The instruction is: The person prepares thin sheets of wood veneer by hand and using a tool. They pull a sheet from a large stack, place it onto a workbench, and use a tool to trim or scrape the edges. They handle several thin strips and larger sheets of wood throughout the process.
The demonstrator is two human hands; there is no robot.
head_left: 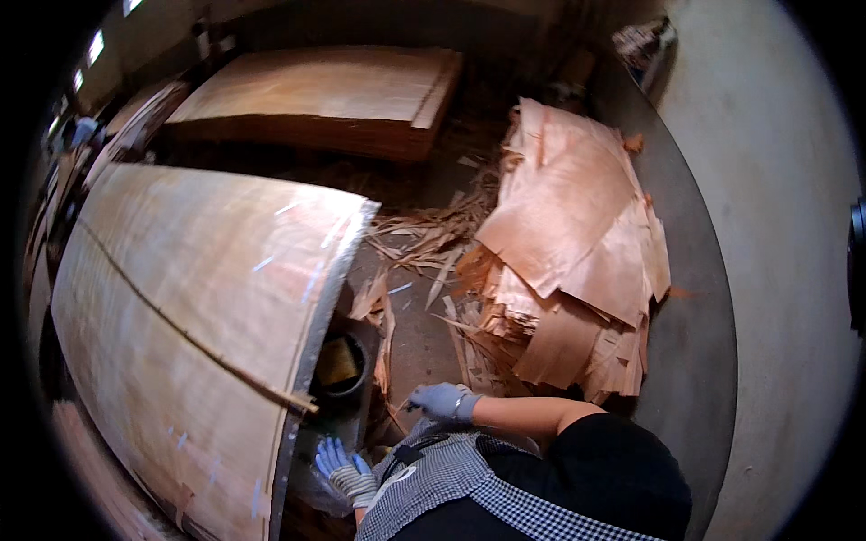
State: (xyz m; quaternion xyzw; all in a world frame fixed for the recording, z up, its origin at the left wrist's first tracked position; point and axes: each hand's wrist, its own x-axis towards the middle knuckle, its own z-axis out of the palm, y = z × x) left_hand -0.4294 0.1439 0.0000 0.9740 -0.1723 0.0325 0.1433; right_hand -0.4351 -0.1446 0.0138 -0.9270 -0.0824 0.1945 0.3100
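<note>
My left hand (341, 467), in a blue-grey glove with a striped knitted cuff, is open with its fingers spread. It is beside the near right edge of a large veneer sheet (207, 270), next to some clear plastic (317, 487). Farther right, my right hand (442, 402), in a grey glove, has its fingers curled closed in front of my checked apron (442, 469). Whatever it pinches, if anything, is too small to make out. Across the sheet lies a long thin wooden stick (194, 338), its near end jutting over the edge.
A black bucket (359, 379) holding a yellowish block (336, 362) stands beyond my left hand. Loose veneer pieces pile up (568, 216) at the right, by the grey wall (767, 225). Veneer scraps (433, 230) litter the floor. Another veneer stack (316, 86) is at the back.
</note>
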